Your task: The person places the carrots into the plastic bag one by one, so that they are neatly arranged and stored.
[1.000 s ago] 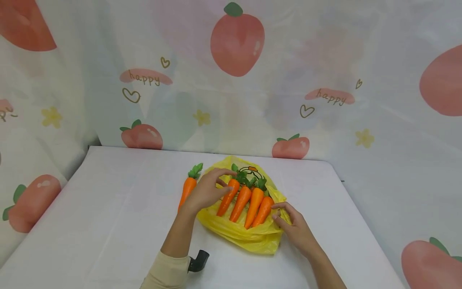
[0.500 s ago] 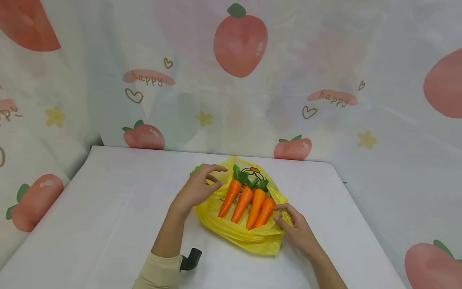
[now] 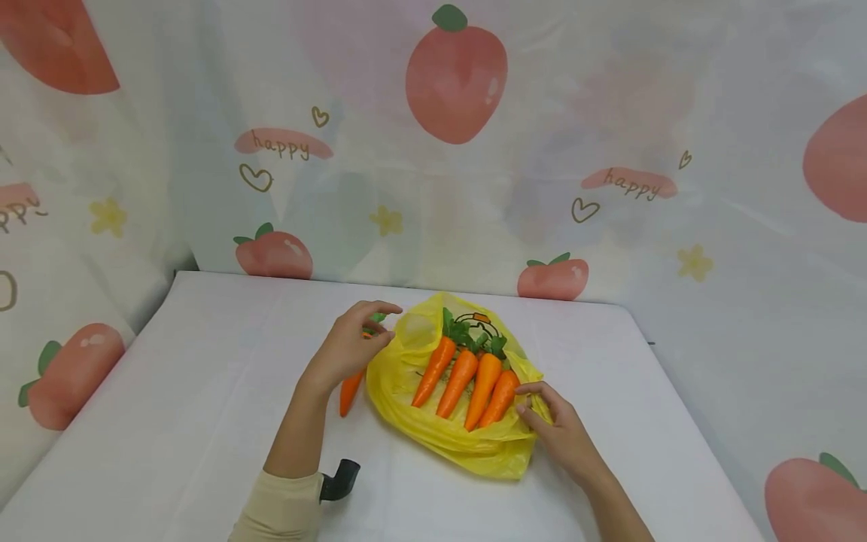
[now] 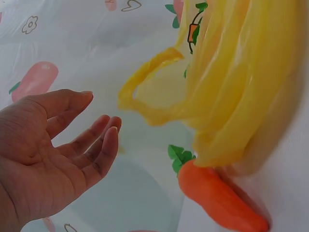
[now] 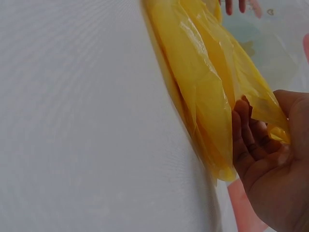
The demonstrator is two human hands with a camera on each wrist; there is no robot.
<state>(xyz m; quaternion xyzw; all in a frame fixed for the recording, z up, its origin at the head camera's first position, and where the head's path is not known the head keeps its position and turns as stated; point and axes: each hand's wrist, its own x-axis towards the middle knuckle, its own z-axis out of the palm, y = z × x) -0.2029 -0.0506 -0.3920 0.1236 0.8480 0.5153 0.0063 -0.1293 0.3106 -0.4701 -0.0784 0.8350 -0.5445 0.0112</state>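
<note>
A yellow plastic bag (image 3: 450, 448) lies on the table with several orange carrots (image 3: 458, 382) side by side on it, their green tops pointing away from me. Left of the bag is a loose carrot (image 3: 350, 394), partly covered by my left hand (image 3: 347, 348) in the head view. In the left wrist view that hand (image 4: 67, 150) holds nothing, its fingers loosely bent and apart from the bag's loop handle (image 4: 149, 84) and the loose carrot (image 4: 219, 198). My right hand (image 3: 558, 425) grips the bag's right edge; the right wrist view has the yellow film (image 5: 263, 104) between thumb and fingers.
The table has a white cover (image 3: 223, 406). Behind and beside it hangs a pale cloth (image 3: 379, 158) printed with fruit and hearts. A black curved piece (image 3: 341, 480) sticks out beside my left sleeve (image 3: 281, 504).
My left hand has moved left, off the carrots on the bag and over the loose carrot. The right hand keeps its hold on the bag's edge.
</note>
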